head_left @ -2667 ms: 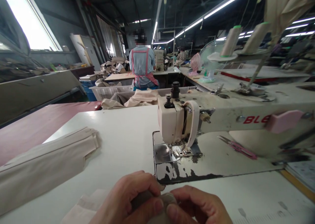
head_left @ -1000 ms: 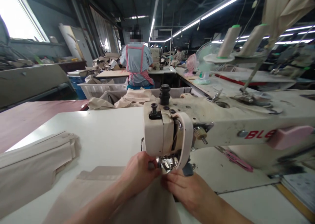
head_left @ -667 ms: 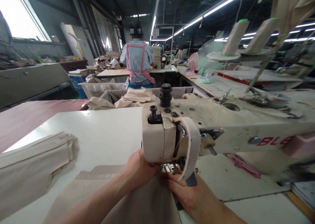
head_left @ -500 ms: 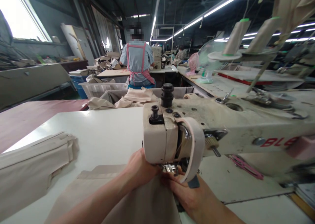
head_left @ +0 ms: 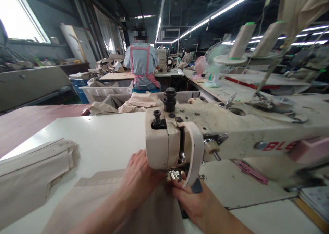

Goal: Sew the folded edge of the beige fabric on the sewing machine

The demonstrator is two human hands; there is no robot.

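Observation:
A cream sewing machine (head_left: 231, 127) reaches over the white table (head_left: 108, 134). A beige fabric piece (head_left: 102, 199) lies under its head, running toward me. My left hand (head_left: 140, 179) rests on the fabric just left of the presser foot (head_left: 176, 175), its fingers curled and pressing down; the fingertips are hidden behind the machine head. Right of the foot, my right hand (head_left: 190, 199) pinches the fabric's edge.
A stack of folded beige pieces (head_left: 33, 175) lies at the left of the table. Pink snips (head_left: 250, 167) sit on the machine bed. Thread cones (head_left: 241, 40) stand on a rack. A person in a pink apron (head_left: 141, 67) works farther off, beside bins of fabric (head_left: 123, 102).
At first both hands pinched fabric near the table's front edge. They have since moved up to the presser foot with the fabric. In the last second they barely shift.

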